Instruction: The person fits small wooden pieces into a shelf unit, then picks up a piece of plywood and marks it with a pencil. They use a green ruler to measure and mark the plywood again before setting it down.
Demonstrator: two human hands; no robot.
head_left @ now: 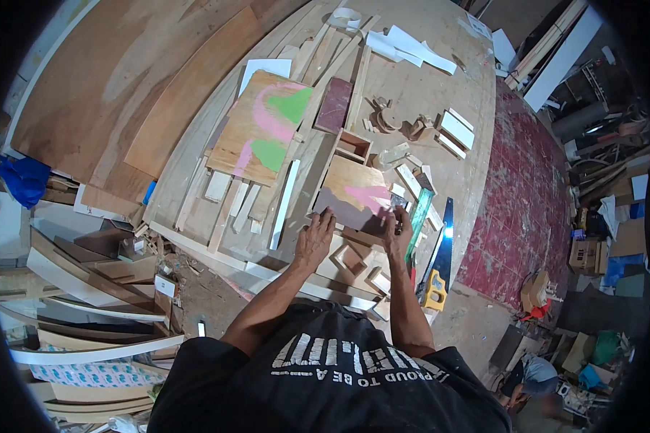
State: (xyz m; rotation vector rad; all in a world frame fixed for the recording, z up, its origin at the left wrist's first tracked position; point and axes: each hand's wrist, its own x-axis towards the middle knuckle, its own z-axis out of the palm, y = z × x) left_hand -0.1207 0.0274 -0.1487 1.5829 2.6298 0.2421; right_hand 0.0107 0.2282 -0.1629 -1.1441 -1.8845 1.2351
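We are laying our left hand (314, 242) flat, fingers spread, on the near edge of a small rectangular plywood board (357, 189), its smooth face smeared pink and grey; our right hand (399, 234) is pinching a small dark object (397, 220) at the board's right corner; the board is lying on the rough wooden bench (440, 94), near a blue-bladed saw (440, 249).

Pink-green painted board (261, 126), blue saw (440, 249) with yellow handle
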